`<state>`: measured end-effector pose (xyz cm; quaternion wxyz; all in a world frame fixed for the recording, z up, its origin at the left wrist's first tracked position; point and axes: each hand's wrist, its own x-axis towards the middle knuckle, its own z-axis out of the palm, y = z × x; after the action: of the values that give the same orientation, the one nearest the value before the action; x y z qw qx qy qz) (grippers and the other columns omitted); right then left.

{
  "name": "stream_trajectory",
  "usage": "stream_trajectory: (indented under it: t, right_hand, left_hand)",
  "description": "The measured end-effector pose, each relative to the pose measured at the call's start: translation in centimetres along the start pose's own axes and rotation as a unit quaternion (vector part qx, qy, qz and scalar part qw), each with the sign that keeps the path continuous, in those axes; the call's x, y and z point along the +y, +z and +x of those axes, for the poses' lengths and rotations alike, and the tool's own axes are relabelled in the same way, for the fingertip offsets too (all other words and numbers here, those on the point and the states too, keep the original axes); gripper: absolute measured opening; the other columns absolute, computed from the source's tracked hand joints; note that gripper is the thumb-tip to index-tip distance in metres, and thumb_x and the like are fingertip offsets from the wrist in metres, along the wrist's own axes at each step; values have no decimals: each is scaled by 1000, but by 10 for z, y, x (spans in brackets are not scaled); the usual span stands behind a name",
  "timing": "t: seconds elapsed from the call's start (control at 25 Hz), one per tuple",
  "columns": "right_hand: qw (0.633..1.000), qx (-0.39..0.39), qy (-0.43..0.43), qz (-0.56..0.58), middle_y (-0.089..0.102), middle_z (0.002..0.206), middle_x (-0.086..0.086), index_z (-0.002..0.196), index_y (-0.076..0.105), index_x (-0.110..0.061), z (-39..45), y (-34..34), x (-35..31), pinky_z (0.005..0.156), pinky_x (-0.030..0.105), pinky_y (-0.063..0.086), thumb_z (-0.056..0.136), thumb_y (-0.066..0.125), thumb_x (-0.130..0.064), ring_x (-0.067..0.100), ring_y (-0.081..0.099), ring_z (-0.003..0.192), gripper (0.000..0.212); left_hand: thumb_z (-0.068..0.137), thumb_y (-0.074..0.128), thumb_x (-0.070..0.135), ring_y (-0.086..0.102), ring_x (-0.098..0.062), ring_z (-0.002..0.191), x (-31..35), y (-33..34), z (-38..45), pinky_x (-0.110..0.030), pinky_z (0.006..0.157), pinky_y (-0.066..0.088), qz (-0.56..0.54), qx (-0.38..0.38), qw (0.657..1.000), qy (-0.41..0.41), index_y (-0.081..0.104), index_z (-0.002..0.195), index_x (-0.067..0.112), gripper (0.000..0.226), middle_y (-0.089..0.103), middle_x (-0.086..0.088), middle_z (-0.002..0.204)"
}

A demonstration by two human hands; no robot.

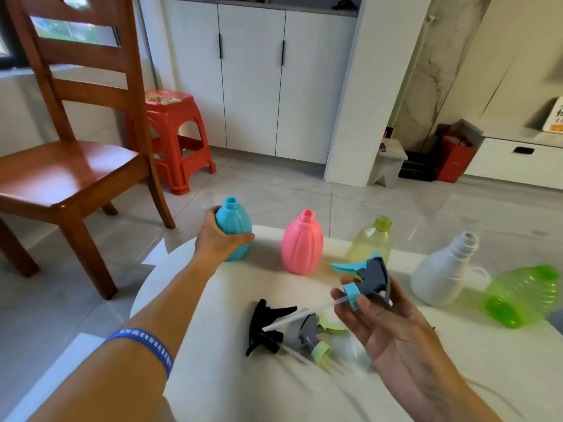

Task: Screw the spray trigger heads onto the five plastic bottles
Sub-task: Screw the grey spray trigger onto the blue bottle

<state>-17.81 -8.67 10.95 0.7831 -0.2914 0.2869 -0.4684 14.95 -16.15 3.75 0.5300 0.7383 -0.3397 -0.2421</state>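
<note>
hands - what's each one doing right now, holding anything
Left hand: closed around the blue bottle, upright on the table.
Right hand: holding the blue-and-grey trigger head.

My left hand (pixel 217 239) hides the rounded blue plastic bottle's (pixel 236 222) near side; lower centre, the heaped black (pixel 263 325) and grey-green spray trigger heads (pixel 307 333) blur together.

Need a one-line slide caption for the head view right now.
Left hand grips the blue bottle while the right hand holds a blue-and-grey trigger head, ready to fit.
</note>
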Motion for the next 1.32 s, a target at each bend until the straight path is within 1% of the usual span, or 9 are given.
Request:
stream_trajectory:
  t: [0.12,0.28,0.36,0.48,0.6,0.84,1.04,1.24,1.32]
  right_hand:
    - [999,33,15,19,74,103,27,119,65,-1,-6,-11,-4,65,40,62,53,71,11,49,72,92,67]
    - [998,37,-47,29,74,102,23,114,67,1,-6,-13,-20,67,36,62,54,72,7,39,75,87,61]
    - [994,27,-102,18,74,107,18,108,71,-5,-5,-10,-33,73,32,61,57,76,1,30,75,90,52]
    - [982,24,-186,6,74,109,10,112,70,-10,-5,-15,-52,79,30,58,68,71,2,26,71,100,45]
    - [972,11,-233,-18,74,109,9,120,63,-8,-7,-22,-61,86,32,56,76,63,4,31,69,107,46]
    - [963,11,-262,-66,74,103,6,119,60,-9,-10,-22,-68,89,34,56,75,59,3,36,67,112,46]
    - [959,23,-257,-119,72,103,7,119,62,-10,-9,-23,-60,84,34,58,71,63,1,35,69,108,49]
    - [949,9,-272,-162,72,101,6,101,73,-24,-9,-23,-59,82,34,58,72,67,6,33,70,106,42]
    - [946,9,-280,-166,72,101,6,101,72,-25,-9,-27,-60,82,35,59,78,60,12,33,70,104,45]
  left_hand:
    - [49,96,28,56,-21,104,-5,0,-4,-25,61,48,-53,6,998,-18,42,122,33,91,53,14,101]
    - [52,95,21,57,-24,108,20,-5,-21,-36,72,56,-60,15,998,11,44,125,31,90,56,5,107]
    - [51,95,24,56,-23,105,47,-8,-40,-38,78,55,25,-5,995,101,43,122,33,89,54,1,113]
    - [44,85,45,50,-17,100,77,-14,-89,-31,76,47,211,-36,938,273,42,126,35,93,47,6,118]
    - [44,79,51,48,-14,100,84,-14,-142,-28,73,44,266,-47,902,337,40,130,35,96,45,13,119]
    - [52,89,39,47,-22,112,81,-8,-170,-38,79,52,308,-63,893,323,40,136,29,97,49,5,129]
    - [51,89,39,47,-22,111,79,-9,-169,-39,77,53,308,-50,894,323,38,134,30,98,49,4,127]
    - [51,89,37,49,-26,110,81,-10,-170,-41,76,52,335,-22,883,329,40,134,28,96,52,0,125]
    - [51,88,36,49,-26,110,81,-11,-170,-41,76,51,341,-17,885,315,41,134,27,96,52,0,125]
